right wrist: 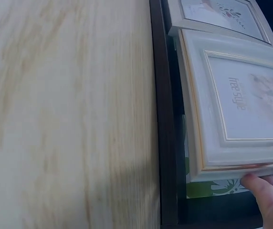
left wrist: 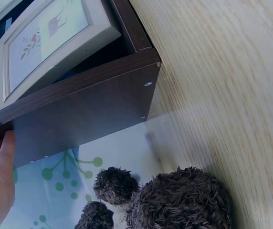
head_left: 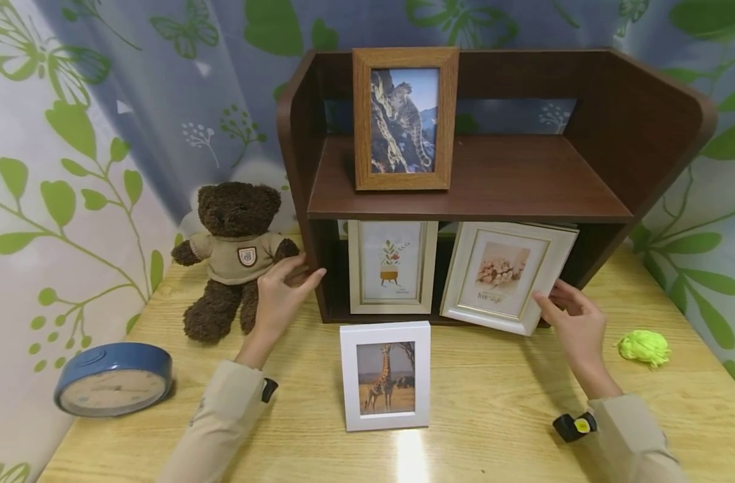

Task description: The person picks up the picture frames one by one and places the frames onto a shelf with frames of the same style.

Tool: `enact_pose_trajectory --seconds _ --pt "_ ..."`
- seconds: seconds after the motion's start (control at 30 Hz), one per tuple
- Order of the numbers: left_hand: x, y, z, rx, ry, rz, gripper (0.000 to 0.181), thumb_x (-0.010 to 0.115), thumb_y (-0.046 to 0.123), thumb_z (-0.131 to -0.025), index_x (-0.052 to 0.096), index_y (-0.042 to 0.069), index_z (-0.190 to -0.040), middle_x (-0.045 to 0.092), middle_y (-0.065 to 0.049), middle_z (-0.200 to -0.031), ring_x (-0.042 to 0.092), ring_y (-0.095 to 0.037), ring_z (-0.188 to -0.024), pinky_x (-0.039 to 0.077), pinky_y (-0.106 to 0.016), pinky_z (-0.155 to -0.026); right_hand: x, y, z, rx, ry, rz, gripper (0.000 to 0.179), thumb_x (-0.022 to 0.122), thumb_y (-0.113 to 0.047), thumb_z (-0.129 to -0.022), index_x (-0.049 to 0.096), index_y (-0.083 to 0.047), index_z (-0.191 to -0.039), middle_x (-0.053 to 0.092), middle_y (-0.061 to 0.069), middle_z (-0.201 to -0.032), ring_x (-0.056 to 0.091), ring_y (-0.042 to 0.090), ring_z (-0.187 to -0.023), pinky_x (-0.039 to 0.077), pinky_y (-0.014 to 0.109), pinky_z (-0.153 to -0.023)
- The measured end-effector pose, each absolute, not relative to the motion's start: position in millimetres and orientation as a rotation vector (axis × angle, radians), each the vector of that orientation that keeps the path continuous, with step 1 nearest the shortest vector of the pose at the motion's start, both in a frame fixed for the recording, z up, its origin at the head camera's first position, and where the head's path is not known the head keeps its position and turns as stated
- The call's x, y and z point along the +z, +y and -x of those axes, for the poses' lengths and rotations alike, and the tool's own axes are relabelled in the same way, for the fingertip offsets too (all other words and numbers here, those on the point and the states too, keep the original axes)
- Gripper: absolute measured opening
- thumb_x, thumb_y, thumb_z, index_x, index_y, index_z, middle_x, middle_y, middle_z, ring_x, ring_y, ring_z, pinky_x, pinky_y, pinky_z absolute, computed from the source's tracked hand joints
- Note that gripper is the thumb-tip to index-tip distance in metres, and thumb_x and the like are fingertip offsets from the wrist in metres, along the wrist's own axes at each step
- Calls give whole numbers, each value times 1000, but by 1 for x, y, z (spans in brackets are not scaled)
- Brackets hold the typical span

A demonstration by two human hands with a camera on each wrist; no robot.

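A cream picture frame with a flower photo [head_left: 503, 272] stands tilted in the right part of the lower compartment of a dark brown shelf [head_left: 464, 216]. My right hand [head_left: 575, 325] pinches its right edge, with a finger on the front in the right wrist view. My left hand [head_left: 282, 292] holds the front edge of the shelf's left side panel; in the left wrist view the thumb and fingers lie on opposite sides of it. Left of the tilted frame, a cream frame with a potted-plant picture [head_left: 393, 267] stands in the same compartment.
A wooden frame with a big-cat photo [head_left: 406, 121] stands on the upper board. In front of the shelf is a white frame with a giraffe photo [head_left: 386, 377]. A brown teddy bear [head_left: 237, 258], blue clock [head_left: 113, 379] and neon-yellow yarn bundle [head_left: 644, 347] are on the table.
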State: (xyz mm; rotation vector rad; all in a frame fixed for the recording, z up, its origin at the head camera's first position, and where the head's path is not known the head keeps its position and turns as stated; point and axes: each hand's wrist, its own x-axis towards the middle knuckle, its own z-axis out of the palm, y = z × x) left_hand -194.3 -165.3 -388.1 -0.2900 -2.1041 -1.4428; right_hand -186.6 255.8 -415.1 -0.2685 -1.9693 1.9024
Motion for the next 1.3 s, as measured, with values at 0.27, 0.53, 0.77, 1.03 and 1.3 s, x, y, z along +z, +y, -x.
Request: enact_pose_trajectory --seconds 0.27,0.53,0.77,1.03,1.3 --pt "-393 -167 199 -1455 -2078 316 37 76 2 -79 65 -13 -110 64 -27 -107 68 -38 -87 60 -24 -76 -419 252 191 1837 -1957 313 41 74 -4 -81 64 -2 -121 66 -12 -84 62 -1 -79 55 8 -59" --pt "-394 -167 201 -1440 -2078 321 37 76 1 -79 64 -14 -110 64 -27 -107 68 -38 -87 58 -16 -76 -421 247 193 1621 -2028 276 42 73 -9 -84 62 3 -123 63 -21 -84 60 -6 -81 53 4 -60" --pt "-394 -165 201 -1451 -2071 322 37 77 1 -78 65 -13 -110 64 -27 -108 69 -37 -87 59 -22 -77 -421 243 197 1516 -2045 264 38 72 -12 -85 64 2 -120 60 -26 -84 59 -10 -81 51 2 -63" --pt "-394 -166 199 -1479 -2053 308 36 77 1 -78 65 -12 -110 64 -26 -108 68 -37 -87 59 -26 -78 -419 237 206 1442 -2173 283 42 69 -19 -89 61 -3 -126 54 -24 -91 53 -13 -87 47 0 -69" --pt "-395 -166 198 -1486 -2068 302 37 76 0 -78 64 -13 -111 63 -27 -108 68 -39 -88 57 -16 -78 -419 232 212 1423 -2206 316 41 64 -22 -92 59 -2 -128 61 1 -107 51 -11 -90 45 3 -72"
